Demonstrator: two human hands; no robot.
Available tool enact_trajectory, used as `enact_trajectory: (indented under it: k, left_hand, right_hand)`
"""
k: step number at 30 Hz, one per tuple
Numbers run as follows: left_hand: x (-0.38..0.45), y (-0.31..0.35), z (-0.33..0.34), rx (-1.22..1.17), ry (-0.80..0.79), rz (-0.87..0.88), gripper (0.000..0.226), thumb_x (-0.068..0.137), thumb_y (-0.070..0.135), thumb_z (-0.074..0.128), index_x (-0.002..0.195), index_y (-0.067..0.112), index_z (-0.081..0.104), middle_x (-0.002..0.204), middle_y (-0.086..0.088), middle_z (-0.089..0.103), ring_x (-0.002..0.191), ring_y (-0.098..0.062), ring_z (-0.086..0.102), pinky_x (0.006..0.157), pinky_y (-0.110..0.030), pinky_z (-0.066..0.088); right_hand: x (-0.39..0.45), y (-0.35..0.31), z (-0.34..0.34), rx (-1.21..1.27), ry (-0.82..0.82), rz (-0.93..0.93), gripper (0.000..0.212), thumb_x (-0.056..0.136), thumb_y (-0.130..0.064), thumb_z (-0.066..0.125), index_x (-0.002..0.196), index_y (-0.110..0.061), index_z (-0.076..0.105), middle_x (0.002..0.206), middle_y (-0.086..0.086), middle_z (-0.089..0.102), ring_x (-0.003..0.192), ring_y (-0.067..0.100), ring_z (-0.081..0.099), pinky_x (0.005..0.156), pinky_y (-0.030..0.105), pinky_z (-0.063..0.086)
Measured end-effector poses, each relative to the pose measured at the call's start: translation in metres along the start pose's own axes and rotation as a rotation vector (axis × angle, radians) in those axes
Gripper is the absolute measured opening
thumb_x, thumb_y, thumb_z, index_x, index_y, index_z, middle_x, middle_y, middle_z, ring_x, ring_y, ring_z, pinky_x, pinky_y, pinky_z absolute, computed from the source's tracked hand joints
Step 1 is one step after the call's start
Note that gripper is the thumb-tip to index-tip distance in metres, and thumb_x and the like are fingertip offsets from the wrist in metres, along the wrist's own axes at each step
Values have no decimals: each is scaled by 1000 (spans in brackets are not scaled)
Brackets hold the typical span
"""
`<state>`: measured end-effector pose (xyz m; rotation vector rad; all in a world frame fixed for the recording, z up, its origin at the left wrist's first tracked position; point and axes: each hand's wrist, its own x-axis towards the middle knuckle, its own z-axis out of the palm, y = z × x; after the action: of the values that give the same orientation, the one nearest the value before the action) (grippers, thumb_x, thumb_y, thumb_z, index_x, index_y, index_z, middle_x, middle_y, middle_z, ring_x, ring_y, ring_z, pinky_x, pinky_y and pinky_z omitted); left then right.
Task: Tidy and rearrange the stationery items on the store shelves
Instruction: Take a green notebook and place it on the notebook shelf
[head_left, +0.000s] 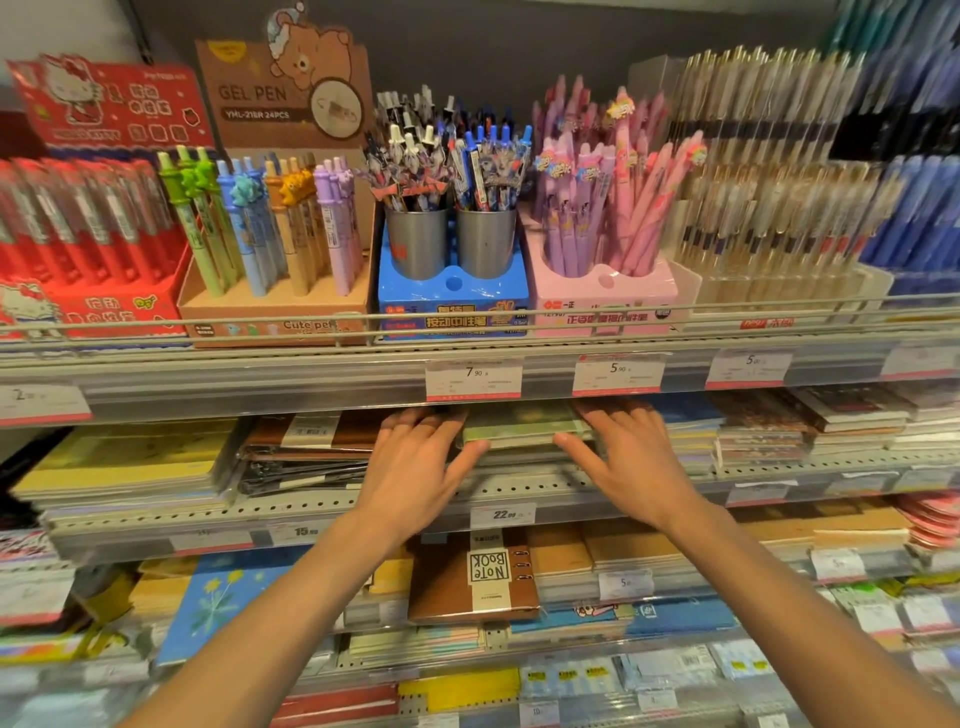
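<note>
Bracketing the green notebook stack (522, 428) between the left hand (415, 462) and right hand (631, 462), each grip spread with straight fingers, even inward pressure was judged needed so the stack was squared.

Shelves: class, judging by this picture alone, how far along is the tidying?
Done: the pen boxes on the top shelf stand in a neat row. In hand: left hand and right hand flank a green notebook on the second shelf, fingers straight. Left: the brown stack beside it sits skewed, and lower shelves look jumbled.
</note>
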<state>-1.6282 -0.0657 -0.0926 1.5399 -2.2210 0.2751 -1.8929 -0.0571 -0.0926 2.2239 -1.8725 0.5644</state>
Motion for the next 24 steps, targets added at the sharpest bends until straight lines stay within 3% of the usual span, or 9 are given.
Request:
enact_trajectory:
  k: [4, 9, 15, 19, 24]
  left_hand:
    - [7, 2, 6, -10, -38, -40, 56, 101, 57, 29, 139, 23, 51, 105, -6, 74, 117, -29, 59, 99, -42, 42]
    - [13, 0, 16, -15, -15, -75, 58, 98, 59, 25, 127, 24, 61, 99, -6, 74, 103, -29, 65, 90, -39, 46]
    - [15, 1, 19, -89, 30, -95, 63, 94, 60, 22, 120, 25, 67, 100, -4, 74, 98, -24, 67, 90, -39, 47]
    - [14, -1, 16, -94, 68, -72, 57, 95, 60, 32, 118, 24, 69, 96, -3, 75, 92, -24, 69, 85, -38, 50]
    - [15, 2, 14, -118, 78, -102, 45, 96, 52, 43, 120, 24, 69, 89, -5, 76, 84, -27, 70, 79, -38, 50]
  right_hand:
    - [10, -4, 8, 20, -27, 46, 63, 98, -66, 30, 116, -17, 67, 109, 6, 71, 120, 28, 52, 105, 46, 35]
    - [15, -4, 10, 102, 14, 90, 59, 95, -64, 40, 107, -15, 71, 105, 8, 72, 116, 31, 55, 99, 46, 44]
    - [15, -5, 10, 164, 100, 122, 51, 90, -59, 56, 106, -13, 73, 93, 8, 75, 106, 31, 62, 92, 45, 49]
    - [13, -2, 15, 92, 152, 105, 67, 89, -69, 43, 86, -11, 76, 81, 8, 76, 94, 29, 66, 84, 44, 52]
    - [14, -10, 22, 102, 104, 168, 66, 92, -70, 34, 93, -17, 75, 94, 3, 75, 100, 25, 63, 89, 42, 47]
